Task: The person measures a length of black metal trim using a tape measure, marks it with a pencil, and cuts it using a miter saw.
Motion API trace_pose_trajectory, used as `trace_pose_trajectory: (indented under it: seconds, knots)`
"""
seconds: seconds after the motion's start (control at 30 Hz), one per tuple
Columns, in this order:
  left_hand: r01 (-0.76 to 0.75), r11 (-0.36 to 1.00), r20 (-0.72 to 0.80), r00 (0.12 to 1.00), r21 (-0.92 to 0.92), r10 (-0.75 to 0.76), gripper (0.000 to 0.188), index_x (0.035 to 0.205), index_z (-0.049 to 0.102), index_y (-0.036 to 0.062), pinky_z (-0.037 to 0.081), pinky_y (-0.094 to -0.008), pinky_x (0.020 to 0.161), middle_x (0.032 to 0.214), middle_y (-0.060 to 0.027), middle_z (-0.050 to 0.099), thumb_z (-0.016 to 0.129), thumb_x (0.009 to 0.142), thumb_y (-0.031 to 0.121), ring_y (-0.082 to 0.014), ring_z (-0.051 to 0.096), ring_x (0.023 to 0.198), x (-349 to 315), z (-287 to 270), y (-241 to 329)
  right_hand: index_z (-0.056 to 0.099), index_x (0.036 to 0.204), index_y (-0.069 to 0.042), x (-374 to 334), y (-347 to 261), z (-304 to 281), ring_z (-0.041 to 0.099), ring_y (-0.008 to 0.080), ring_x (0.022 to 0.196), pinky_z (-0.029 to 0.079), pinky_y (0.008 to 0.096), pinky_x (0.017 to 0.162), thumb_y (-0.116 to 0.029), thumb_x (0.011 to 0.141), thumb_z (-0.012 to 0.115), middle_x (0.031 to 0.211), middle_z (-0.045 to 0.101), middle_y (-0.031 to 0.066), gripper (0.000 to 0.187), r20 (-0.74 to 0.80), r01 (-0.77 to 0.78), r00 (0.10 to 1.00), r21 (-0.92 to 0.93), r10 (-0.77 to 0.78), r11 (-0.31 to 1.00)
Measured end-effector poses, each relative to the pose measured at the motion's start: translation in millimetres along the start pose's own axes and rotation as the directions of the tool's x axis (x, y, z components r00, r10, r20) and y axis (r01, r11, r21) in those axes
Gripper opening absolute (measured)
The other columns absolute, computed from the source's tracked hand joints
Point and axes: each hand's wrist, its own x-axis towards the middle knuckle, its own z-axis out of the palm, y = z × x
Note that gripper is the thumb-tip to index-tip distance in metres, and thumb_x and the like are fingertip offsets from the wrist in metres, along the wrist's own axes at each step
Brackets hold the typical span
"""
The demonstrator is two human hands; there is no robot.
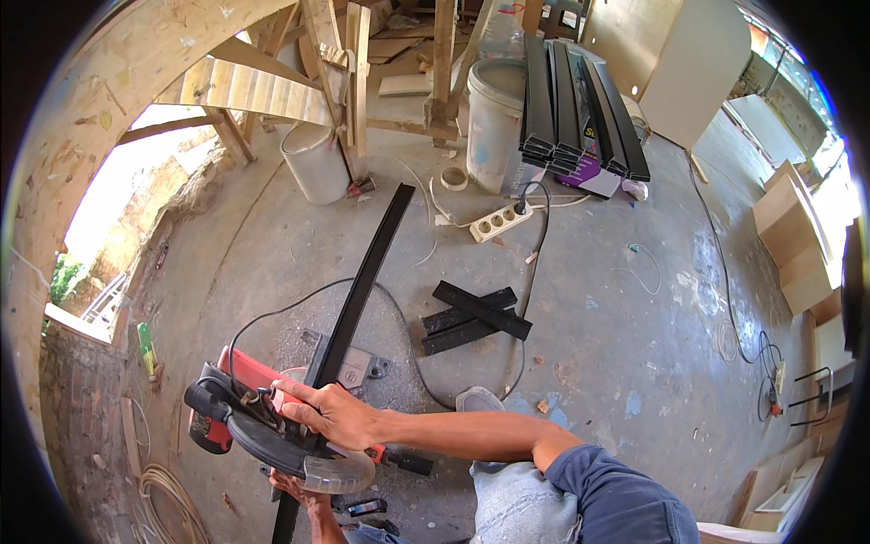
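Observation:
A red and black miter saw (258, 412) stands on the floor in front of me, its guard low over the work. My right hand (333, 412) is closed round the saw's handle (288, 396), with the index finger stretched along the top. Across the saw's grey base (361, 365) lies a long black channel profile (370, 267), which runs away from me past the blade. Below the saw head, my left hand (306, 499) is at the near part of the profile; its fingers are partly hidden by the guard, but they appear to grip the profile.
Short black profile pieces (476, 317) lie crossed on the concrete floor. A power cord (544, 240) runs from a white power strip (500, 223). Long black profiles (580, 113) rest on a box beside a large bucket (494, 122). A smaller bucket (315, 163) stands by wooden posts.

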Motion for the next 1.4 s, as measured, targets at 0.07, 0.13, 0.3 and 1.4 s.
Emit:
trace_pose_trajectory:
  seconds: [0.07,0.13,0.3,1.4]
  knots:
    - [0.033,0.999,0.053,0.998,-0.020,-0.032,0.082,0.140,0.048,0.0159,0.022,-0.0684,0.110,0.155,-0.0187,0.033,0.070,0.077,0.063,-0.0462,0.025,0.142,0,-2,4,0.039,0.152,0.002,-1,2,-1,0.054,0.0199,0.065,0.048,0.0354,0.069,-0.042,0.109,0.042,0.068,0.053,0.0147,0.061,-0.003,0.003,1.000,-0.003,-0.003,1.000]
    - [0.066,0.997,0.108,0.992,-0.045,-0.061,0.072,0.129,0.063,0.0081,0.020,-0.0684,0.114,0.146,-0.0266,0.042,0.067,0.081,0.061,-0.0525,0.027,0.138,3,-7,15,0.039,0.152,0.001,-3,4,-5,0.056,0.0199,0.065,0.048,0.0354,0.069,-0.042,0.109,0.043,0.067,0.054,0.0142,0.061,-0.013,0.009,1.000,-0.008,-0.010,1.000]
    - [0.137,0.990,0.179,0.975,-0.022,-0.131,0.079,0.136,0.057,0.0078,0.019,-0.0673,0.115,0.149,-0.0282,0.036,0.066,0.080,0.063,-0.0519,0.027,0.137,-1,-9,1,0.039,0.152,0.001,0,-1,2,0.057,0.0201,0.065,0.048,0.0357,0.068,-0.042,0.109,0.042,0.067,0.055,0.0142,0.061,-0.002,0.029,1.000,0.010,-0.029,1.000]
    - [0.296,0.948,0.339,0.909,-0.119,-0.241,0.069,0.125,0.066,0.0110,0.017,-0.0684,0.115,0.148,-0.0292,0.036,0.073,0.076,0.058,-0.0515,0.024,0.138,17,-25,18,0.038,0.151,0.004,-7,3,-6,0.057,0.0233,0.068,0.048,0.0374,0.071,-0.041,0.109,0.043,0.073,0.055,0.0201,0.062,0.017,0.026,0.999,0.023,-0.027,0.999]
